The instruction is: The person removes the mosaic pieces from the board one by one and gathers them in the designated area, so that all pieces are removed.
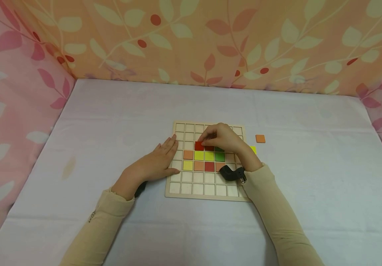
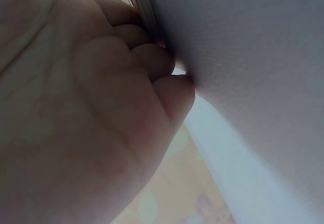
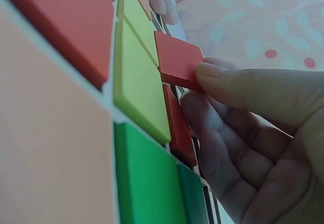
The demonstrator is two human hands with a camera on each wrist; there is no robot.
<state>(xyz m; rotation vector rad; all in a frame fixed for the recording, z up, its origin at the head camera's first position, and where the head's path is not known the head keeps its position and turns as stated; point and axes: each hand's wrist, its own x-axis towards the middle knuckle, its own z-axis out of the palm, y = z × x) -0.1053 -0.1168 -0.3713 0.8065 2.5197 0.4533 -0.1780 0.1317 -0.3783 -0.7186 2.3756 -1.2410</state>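
A pale wooden grid board lies on the white cloth, with coloured square tiles in its middle cells. Between thumb and fingers, my right hand pinches a red square tile. That tile stands tilted at its cell, one edge close against a yellow tile. Under the right fingers sits a second red tile, with a dark green one beside it. My left hand lies flat with straight fingers at the board's left edge, the fingertips and thumb tip over its rim.
Right of the board lies a loose orange tile. A yellow tile shows partly behind the right wrist. Black wrist camera overhangs the board's lower right cells. Flowered cloth walls enclose the table's back and sides.
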